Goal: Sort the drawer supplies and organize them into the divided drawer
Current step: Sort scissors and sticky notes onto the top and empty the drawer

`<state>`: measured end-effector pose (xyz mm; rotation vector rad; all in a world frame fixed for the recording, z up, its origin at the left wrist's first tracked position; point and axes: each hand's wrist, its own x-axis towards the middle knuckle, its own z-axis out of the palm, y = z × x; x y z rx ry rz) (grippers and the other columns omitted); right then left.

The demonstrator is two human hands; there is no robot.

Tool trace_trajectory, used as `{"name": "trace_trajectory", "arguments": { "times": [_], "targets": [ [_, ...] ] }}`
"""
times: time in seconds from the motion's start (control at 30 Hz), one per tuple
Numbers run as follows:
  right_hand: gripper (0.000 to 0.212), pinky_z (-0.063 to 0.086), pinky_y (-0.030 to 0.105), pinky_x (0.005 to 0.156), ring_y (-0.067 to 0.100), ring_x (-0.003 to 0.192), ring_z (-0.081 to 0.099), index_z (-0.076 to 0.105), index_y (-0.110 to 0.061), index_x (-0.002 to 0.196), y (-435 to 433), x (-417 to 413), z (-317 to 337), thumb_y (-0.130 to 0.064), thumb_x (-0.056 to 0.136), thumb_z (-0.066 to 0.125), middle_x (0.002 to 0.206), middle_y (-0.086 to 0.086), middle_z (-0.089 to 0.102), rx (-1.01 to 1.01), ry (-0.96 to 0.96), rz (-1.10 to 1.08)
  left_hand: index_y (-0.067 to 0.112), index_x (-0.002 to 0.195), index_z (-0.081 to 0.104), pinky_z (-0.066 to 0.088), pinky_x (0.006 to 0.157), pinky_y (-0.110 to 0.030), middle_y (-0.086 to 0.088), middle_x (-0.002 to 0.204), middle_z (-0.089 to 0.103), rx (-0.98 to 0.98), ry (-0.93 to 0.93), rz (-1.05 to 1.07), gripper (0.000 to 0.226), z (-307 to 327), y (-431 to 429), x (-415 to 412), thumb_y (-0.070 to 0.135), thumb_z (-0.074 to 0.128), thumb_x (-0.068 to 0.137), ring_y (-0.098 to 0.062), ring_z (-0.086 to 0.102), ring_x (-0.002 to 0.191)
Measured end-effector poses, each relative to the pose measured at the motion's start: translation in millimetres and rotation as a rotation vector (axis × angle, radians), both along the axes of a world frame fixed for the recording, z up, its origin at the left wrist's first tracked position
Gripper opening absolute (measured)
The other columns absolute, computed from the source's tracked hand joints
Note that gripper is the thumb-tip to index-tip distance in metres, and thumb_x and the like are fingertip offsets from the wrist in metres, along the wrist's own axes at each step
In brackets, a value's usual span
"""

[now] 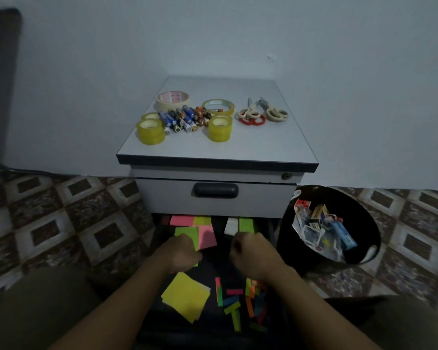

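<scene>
Drawer supplies, lower drawer (214,266) of a small grey cabinet, pulled out toward the person; dark interior, dividers hard to make out.

- Yellow square pad (186,296): near left, turned like a diamond, one corner toward the person.
- Pink pad (207,236) and green pad (186,232): mid-drawer, side by side, slightly askew; the green pad's near edge is hidden under the left hand.
- Back row, partly cut off by the closed upper drawer front (215,205): pink (181,220), yellow-green (202,220), white block (231,226), green (246,224).
- Narrow index strips (232,303): near right, loose heap in mixed colours; long axes mixed, several running front to back, others across or diagonal.

Left hand (183,253): knuckles up over the green pad, fingers curled under and out of sight; its grip cannot be told. Right hand (248,256): curled, blurred, just before the white block; its grip, and anything in it, cannot be told.

Cabinet top (276,142):
- masking tape (173,100) and a thin clear roll (218,107), lying flat;
- two stacks of yellowish tape (151,131) (220,128);
- batteries (183,118) heaped between the stacks, mostly lengthwise front to back;
- two scissors (262,112), blades toward the wall, handles toward the person.

Black bin (364,223): on the tiled floor, right of the cabinet, holding small boxes (321,231); labels unreadable.
</scene>
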<state>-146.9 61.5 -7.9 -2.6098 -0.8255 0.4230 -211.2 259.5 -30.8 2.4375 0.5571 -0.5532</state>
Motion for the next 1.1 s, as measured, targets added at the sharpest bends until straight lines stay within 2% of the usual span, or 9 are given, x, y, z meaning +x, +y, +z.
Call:
{"name": "trace_trajectory", "arguments": {
  "times": [0.1, 0.13, 0.2, 0.3, 0.4, 0.53, 0.7, 0.87, 1.1],
  "targets": [
    [0.018, 0.051, 0.032, 0.071, 0.033, 0.097, 0.064, 0.060, -0.009, 0.097, -0.8, -10.0, -31.9, -0.023, 0.091, 0.051, 0.107, 0.016, 0.067, -0.144, 0.120, 0.055, 0.011, 0.083, 0.060, 0.047, 0.072, -0.028, -0.005, 0.090, 0.059, 0.107, 0.146, -0.120, 0.013, -27.9, -3.6, -14.8, 0.023, 0.063, 0.087, -0.022, 0.061, 0.089],
    [0.018, 0.050, 0.033, 0.072, 0.035, 0.099, 0.064, 0.060, -0.010, 0.098, -1.1, -13.5, -42.1, -0.023, 0.090, 0.051, 0.110, 0.017, 0.066, -0.175, 0.161, 0.067, 0.010, 0.106, 0.063, 0.049, 0.088, -0.031, -0.008, 0.111, 0.059, 0.159, 0.186, -0.176, 0.023, -36.2, -5.7, -19.7, 0.021, 0.064, 0.086, -0.024, 0.057, 0.108],
    [0.025, 0.052, 0.036, 0.081, 0.036, 0.105, 0.062, 0.060, -0.012, 0.110, -0.8, -20.1, -58.4, -0.025, 0.090, 0.052, 0.117, 0.017, 0.064, -0.227, 0.205, 0.085, 0.014, 0.137, 0.050, 0.032, 0.114, -0.040, -0.011, 0.141, 0.042, 0.284, 0.221, -0.316, 0.060, -50.4, -11.8, -26.7, 0.018, 0.066, 0.079, -0.031, 0.034, 0.136],
    [0.034, 0.050, 0.037, 0.092, 0.036, 0.115, 0.055, 0.055, -0.011, 0.121, 1.0, -27.8, -77.0, -0.024, 0.089, 0.054, 0.129, 0.018, 0.056, -0.265, 0.183, 0.123, 0.019, 0.155, 0.020, 0.019, 0.120, -0.051, -0.013, 0.161, 0.009, 0.361, 0.295, -0.465, 0.093, -61.4, -24.0, -31.1, 0.012, 0.070, 0.077, -0.038, 0.000, 0.150],
    [0.044, 0.045, 0.039, 0.100, 0.037, 0.124, 0.046, 0.048, -0.010, 0.130, 2.3, -29.9, -86.1, -0.024, 0.089, 0.056, 0.137, 0.018, 0.045, -0.288, 0.158, 0.124, 0.021, 0.158, 0.007, 0.016, 0.120, -0.055, -0.015, 0.164, -0.008, 0.397, 0.353, -0.526, 0.102, -61.3, -30.5, -33.8, 0.002, 0.070, 0.079, -0.039, -0.012, 0.150],
    [0.050, 0.042, 0.040, 0.105, 0.035, 0.127, 0.042, 0.044, -0.009, 0.135, 1.9, -24.8, -93.5, -0.025, 0.091, 0.058, 0.141, 0.016, 0.042, -0.313, 0.162, 0.097, 0.019, 0.156, 0.011, 0.019, 0.117, -0.056, -0.017, 0.162, 0.000, 0.447, 0.305, -0.547, 0.102, -67.7, -32.4, -36.5, 0.001, 0.073, 0.077, -0.040, -0.005, 0.150],
    [0.049, 0.043, 0.040, 0.103, 0.033, 0.125, 0.044, 0.043, -0.009, 0.134, -0.2, -14.6, -100.0, -0.029, 0.091, 0.057, 0.139, 0.015, 0.042, -0.296, 0.172, 0.008, 0.018, 0.153, 0.020, 0.014, 0.117, -0.057, -0.017, 0.158, 0.015, 0.485, 0.222, -0.549, 0.094, -73.5, -30.9, -34.9, 0.018, 0.077, 0.078, -0.038, 0.007, 0.148],
    [0.067, 0.038, 0.044, 0.108, 0.032, 0.133, 0.032, 0.029, -0.012, 0.148, 2.6, -6.8, -101.2, -0.030, 0.089, 0.057, 0.145, 0.012, 0.032, -0.250, 0.094, -0.088, 0.013, 0.151, 0.026, 0.009, 0.117, -0.060, -0.013, 0.155, 0.025, 0.507, 0.160, -0.502, 0.090, -68.4, -30.4, -32.9, 0.049, 0.072, 0.082, -0.034, 0.016, 0.146],
    [0.079, 0.027, 0.046, 0.117, 0.040, 0.142, 0.016, 0.012, -0.007, 0.151, 1.2, 2.9, -104.6, -0.028, 0.090, 0.057, 0.157, 0.021, 0.006, -0.270, 0.128, -0.151, 0.015, 0.154, 0.019, 0.011, 0.119, -0.062, -0.013, 0.158, 0.023, 0.433, 0.074, -0.380, 0.094, -76.9, -27.1, -33.4, 0.050, 0.070, 0.084, -0.034, 0.014, 0.149]
  ]
}}
